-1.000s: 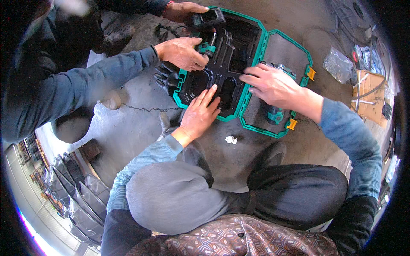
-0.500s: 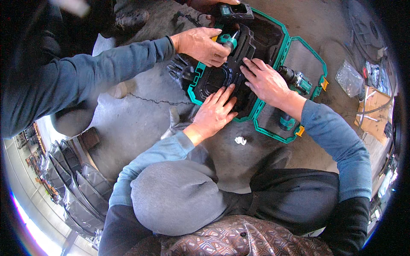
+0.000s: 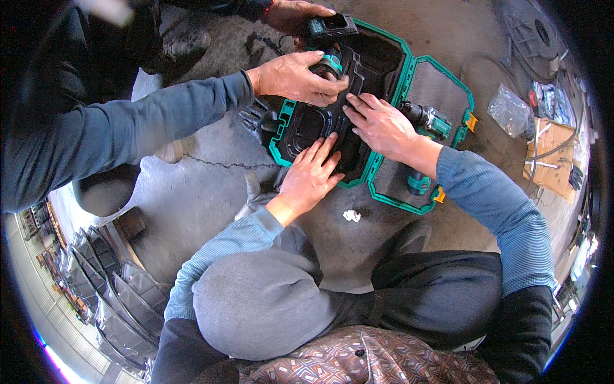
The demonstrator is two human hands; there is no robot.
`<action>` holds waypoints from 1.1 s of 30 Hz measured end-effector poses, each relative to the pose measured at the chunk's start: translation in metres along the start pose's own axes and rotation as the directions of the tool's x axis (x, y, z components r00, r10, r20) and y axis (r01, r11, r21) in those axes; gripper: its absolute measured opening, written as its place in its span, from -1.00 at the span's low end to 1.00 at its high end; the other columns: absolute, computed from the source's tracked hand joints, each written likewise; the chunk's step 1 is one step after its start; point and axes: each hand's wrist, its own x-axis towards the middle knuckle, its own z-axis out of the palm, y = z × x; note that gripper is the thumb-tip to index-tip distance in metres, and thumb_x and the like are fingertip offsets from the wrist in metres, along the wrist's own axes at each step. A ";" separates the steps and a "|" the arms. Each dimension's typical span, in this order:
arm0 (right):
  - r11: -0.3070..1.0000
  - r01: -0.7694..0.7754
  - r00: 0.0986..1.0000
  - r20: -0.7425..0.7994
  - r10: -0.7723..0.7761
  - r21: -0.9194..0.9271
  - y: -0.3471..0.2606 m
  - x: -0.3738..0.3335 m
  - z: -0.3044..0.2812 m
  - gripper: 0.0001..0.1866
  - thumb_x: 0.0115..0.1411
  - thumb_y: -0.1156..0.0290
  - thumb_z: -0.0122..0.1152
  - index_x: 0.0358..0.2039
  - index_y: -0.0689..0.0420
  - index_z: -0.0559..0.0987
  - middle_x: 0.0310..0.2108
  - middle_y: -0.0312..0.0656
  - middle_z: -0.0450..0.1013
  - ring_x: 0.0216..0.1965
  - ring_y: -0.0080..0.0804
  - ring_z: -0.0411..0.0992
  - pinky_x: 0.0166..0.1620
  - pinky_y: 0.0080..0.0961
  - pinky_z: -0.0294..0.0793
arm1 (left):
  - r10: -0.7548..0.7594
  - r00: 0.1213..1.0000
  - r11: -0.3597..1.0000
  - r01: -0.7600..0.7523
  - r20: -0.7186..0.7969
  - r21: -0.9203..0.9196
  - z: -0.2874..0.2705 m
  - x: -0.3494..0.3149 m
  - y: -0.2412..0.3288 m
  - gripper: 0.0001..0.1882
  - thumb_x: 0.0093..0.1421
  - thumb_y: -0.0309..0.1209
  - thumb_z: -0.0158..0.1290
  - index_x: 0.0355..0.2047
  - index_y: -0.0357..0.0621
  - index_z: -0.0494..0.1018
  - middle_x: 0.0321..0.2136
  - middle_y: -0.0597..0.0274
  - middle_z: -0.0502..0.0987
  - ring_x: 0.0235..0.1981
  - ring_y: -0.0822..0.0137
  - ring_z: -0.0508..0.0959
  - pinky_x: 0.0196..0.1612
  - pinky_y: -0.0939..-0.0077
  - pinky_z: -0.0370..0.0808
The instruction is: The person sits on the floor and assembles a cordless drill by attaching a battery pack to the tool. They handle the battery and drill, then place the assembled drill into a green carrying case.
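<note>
A green-rimmed tool case [image 3: 410,77] lies open on the floor in front of me, with a black moulded insert [image 3: 311,125] inside it. My left hand [image 3: 306,179] rests on the insert's near edge, fingers stretched and spread. Across the insert's middle ridge lie the outstretched fingers of my right hand [image 3: 384,130]. From the left, another person's hand [image 3: 297,78] grips a green and black power tool [image 3: 330,64] over the insert. That person's other hand [image 3: 293,16] holds a black and green block-shaped device [image 3: 332,25] at the case's far edge.
A green and black drill [image 3: 435,123] lies on the case's open lid [image 3: 404,200]. Beside the case are a black glove [image 3: 258,119], a grey glove [image 3: 251,192] and crumpled white paper [image 3: 351,216]. Farther right are a plastic bag [image 3: 510,111] and flattened cardboard [image 3: 551,157].
The other person's power tool has turned, so its pointed tip no longer shows. My left hand has slid slightly nearer to me on the insert. The whole view has shifted a little.
</note>
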 end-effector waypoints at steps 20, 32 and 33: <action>1.000 -0.020 1.000 0.002 0.020 0.023 0.001 -0.001 0.001 -0.43 0.18 0.31 0.19 0.22 0.18 0.51 0.33 -0.04 0.34 0.29 -0.11 0.30 0.23 -0.25 0.46 | -0.028 1.000 0.999 0.028 -0.003 0.035 0.004 0.001 0.003 -0.49 0.23 -0.17 0.21 0.11 -0.15 0.49 0.41 -0.04 0.25 0.33 -0.06 0.37 0.28 0.07 0.41; 0.999 0.001 1.000 -0.031 0.000 0.034 0.004 -0.004 0.002 -0.40 0.12 0.35 0.20 0.20 0.22 0.51 0.32 -0.02 0.33 0.27 -0.10 0.30 0.24 -0.28 0.43 | -0.022 0.998 0.999 0.024 -0.054 0.044 0.011 0.001 0.004 -0.53 0.22 -0.15 0.20 0.05 -0.13 0.51 0.39 -0.03 0.27 0.30 -0.05 0.38 0.24 0.08 0.41; 0.999 0.003 0.999 -0.037 -0.001 0.036 0.003 -0.003 0.001 -0.40 0.12 0.35 0.20 0.21 0.22 0.51 0.32 -0.02 0.33 0.27 -0.10 0.30 0.25 -0.27 0.43 | -0.021 0.998 0.999 0.023 -0.054 0.035 0.009 0.001 0.003 -0.53 0.23 -0.14 0.20 0.06 -0.13 0.51 0.39 -0.03 0.27 0.30 -0.05 0.39 0.24 0.07 0.40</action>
